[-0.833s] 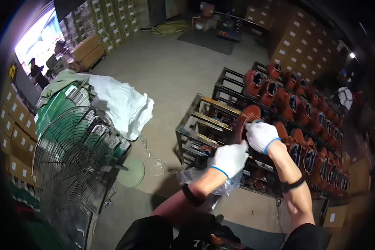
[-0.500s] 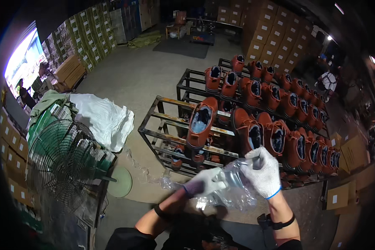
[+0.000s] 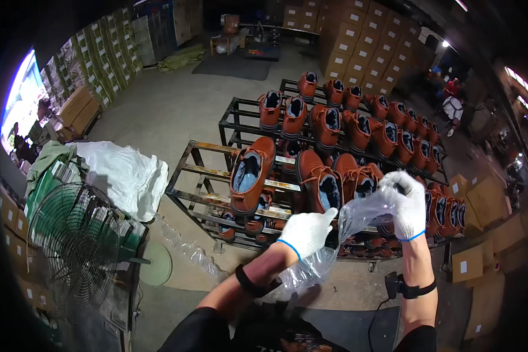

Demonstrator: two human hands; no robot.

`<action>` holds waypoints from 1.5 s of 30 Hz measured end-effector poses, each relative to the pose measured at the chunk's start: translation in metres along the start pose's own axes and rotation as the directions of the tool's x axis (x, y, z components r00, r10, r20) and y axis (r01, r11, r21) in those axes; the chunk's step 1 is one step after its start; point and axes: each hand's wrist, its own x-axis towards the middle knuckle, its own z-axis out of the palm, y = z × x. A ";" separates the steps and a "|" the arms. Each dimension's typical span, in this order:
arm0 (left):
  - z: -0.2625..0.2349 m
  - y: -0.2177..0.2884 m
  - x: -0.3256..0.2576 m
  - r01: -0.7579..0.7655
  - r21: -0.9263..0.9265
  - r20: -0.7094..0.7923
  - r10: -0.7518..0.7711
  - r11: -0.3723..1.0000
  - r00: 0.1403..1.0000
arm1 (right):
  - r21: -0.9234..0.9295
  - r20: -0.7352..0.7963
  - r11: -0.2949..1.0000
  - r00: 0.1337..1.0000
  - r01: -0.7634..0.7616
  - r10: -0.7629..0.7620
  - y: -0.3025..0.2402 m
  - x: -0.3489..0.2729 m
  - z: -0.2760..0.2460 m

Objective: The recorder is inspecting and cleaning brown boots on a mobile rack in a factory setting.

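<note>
White-gloved and apart, two hands work a length of clear plastic at the near side of a shoe rack. The right hand (image 3: 409, 205), held the higher, has its curled fingers clamped on the upper end of the plastic (image 3: 362, 217), seemingly to keep it lifted and spread. The left hand (image 3: 307, 236), forefinger extended to the right, is at the film's other side; from this angle it is hard to tell whether its fingers grip. The plastic spans the gap between the hands and hangs down below the left one.

Beyond the left hand and to its left, a brown shoe (image 3: 253, 183) stands at the end of the rack (image 3: 204, 171), opening up, heel toward the camera, apparently placed for easy reach. More shoes (image 3: 326, 128) stand in close rows to the right, likely ranged that way to save room. A fan (image 3: 73, 246) and a white sheet (image 3: 122, 176) occupy the left side; stacked cartons (image 3: 374, 44) rise behind, and a person (image 3: 452, 108) appears at far right.
</note>
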 end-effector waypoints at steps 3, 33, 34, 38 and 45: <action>-0.027 -0.048 -0.028 -0.003 0.065 0.089 -0.002 0.998 0.996 | -0.065 -0.258 0.997 0.966 -0.036 0.018 -0.010 0.004 -0.051; 0.006 -0.029 0.003 -0.087 0.055 0.020 0.086 0.995 0.996 | -0.824 0.565 0.248 0.705 0.509 0.429 0.058 0.067 0.137; 0.001 -0.024 0.004 -0.099 0.057 0.021 0.098 0.993 0.995 | -0.830 0.556 0.245 0.713 0.501 0.427 0.056 0.061 0.117; -0.018 -0.016 -0.011 0.187 -0.437 0.104 -0.157 0.880 0.982 | -0.221 0.445 0.935 0.882 0.279 -0.158 0.012 -0.015 0.059; 0.070 0.045 -0.022 -0.064 -0.521 0.018 0.085 0.851 0.996 | -0.283 0.153 0.953 0.986 0.112 -0.070 0.037 -0.083 -0.040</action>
